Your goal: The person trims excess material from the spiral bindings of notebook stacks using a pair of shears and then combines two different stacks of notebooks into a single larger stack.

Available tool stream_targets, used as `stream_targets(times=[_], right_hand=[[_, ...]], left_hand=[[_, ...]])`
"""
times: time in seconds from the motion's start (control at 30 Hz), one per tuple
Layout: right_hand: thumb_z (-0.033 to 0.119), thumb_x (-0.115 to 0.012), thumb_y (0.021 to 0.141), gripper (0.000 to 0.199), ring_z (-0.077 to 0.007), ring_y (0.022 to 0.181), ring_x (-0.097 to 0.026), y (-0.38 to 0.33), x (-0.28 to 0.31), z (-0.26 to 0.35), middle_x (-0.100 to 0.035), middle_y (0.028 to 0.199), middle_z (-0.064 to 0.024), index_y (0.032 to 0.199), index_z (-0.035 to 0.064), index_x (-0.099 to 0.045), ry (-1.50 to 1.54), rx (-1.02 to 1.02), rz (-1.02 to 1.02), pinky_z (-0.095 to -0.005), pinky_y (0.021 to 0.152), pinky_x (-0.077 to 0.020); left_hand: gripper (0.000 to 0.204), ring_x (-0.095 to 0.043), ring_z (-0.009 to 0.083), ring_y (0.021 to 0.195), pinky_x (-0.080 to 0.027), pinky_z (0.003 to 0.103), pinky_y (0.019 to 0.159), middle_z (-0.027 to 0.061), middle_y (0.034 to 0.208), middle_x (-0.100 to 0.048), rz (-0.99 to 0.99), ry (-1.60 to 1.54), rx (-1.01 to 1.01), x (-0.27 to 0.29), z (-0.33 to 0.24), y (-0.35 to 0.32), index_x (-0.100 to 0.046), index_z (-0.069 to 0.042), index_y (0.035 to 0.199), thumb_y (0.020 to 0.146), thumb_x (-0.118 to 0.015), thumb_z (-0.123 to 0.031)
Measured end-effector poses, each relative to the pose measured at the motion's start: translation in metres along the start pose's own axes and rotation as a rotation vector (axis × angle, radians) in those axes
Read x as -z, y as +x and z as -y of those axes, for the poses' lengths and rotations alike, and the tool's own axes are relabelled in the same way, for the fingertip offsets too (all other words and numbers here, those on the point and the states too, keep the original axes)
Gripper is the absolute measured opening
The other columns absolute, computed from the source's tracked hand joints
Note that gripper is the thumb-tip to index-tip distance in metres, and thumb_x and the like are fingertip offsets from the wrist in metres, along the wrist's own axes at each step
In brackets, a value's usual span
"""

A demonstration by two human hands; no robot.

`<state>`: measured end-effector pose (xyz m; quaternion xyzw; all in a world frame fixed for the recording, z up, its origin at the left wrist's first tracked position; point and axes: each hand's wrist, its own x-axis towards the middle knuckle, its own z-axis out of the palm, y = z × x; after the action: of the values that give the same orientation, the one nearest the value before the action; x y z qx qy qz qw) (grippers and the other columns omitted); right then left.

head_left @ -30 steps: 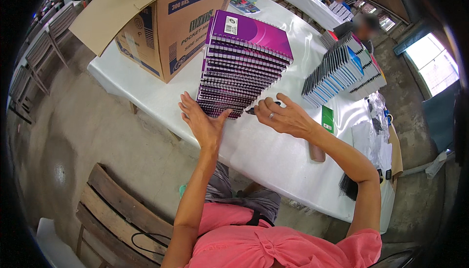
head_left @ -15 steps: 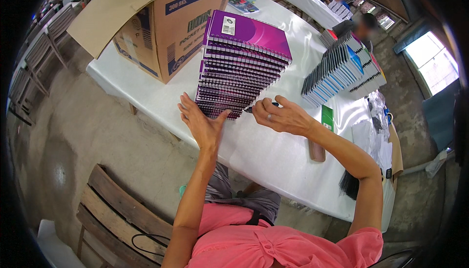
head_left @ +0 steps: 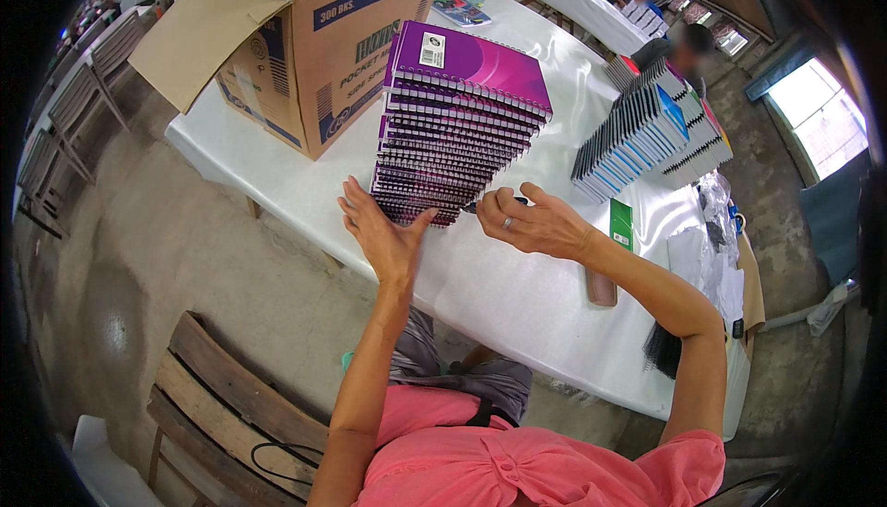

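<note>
Purple notebook stack [head_left: 459,126]: likely heavy, slip-prone; best gripped low, both sides.
Left hand [head_left: 384,232] lies spread against its base; right hand [head_left: 530,221] curls fingers around dark tool [head_left: 469,207].

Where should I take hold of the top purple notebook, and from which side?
I'd pinch the top purple notebook by its right edge, coming from the right. That edge looks free of the wire spiral, which runs along the near side. The cardboard box stands close on the left, while the blue notebooks sit farther off to the right, leaving more room there.
</note>
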<state>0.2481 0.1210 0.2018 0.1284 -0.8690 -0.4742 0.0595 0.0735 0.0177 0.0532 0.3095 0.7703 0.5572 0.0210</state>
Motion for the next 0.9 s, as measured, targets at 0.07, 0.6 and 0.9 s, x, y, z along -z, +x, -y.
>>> stream_targets(times=[0.07,0.6,0.9], right_hand=[[0.021,-0.060,0.084,0.033,-0.0140,0.104,-0.048,0.000,0.000,-0.002,-0.056,0.113,-0.0003,0.115,0.0107,-0.058,0.010,0.013,0.000,-0.0292,0.084,-0.0423],[0.019,-0.060,0.080,0.024,-0.0159,0.101,-0.051,0.009,0.010,0.018,-0.058,0.103,-0.0034,0.102,0.0086,-0.061,0.179,-0.088,0.114,-0.0288,0.078,-0.0422],[0.022,-0.060,0.083,0.034,-0.0155,0.106,-0.049,0.004,0.007,-0.003,-0.058,0.115,-0.0011,0.114,0.0095,-0.058,0.047,-0.018,0.037,-0.0322,0.089,-0.0434]], left_hand=[[0.133,-0.016,0.0477,0.146,-0.015,0.055,0.118,0.0269,0.158,-0.021,0.004,-0.004,0.004,0.000,0.000,0.000,-0.012,0.005,0.153,0.058,-0.092,-0.044],[0.132,-0.016,0.0482,0.146,-0.015,0.053,0.119,0.0274,0.157,-0.022,0.005,-0.014,-0.003,0.001,0.001,0.001,-0.013,0.005,0.152,0.058,-0.093,-0.041],[0.131,-0.016,0.0481,0.146,-0.014,0.052,0.119,0.0273,0.157,-0.022,0.026,-0.035,0.039,0.005,-0.006,0.001,-0.013,0.005,0.152,0.058,-0.093,-0.039]])
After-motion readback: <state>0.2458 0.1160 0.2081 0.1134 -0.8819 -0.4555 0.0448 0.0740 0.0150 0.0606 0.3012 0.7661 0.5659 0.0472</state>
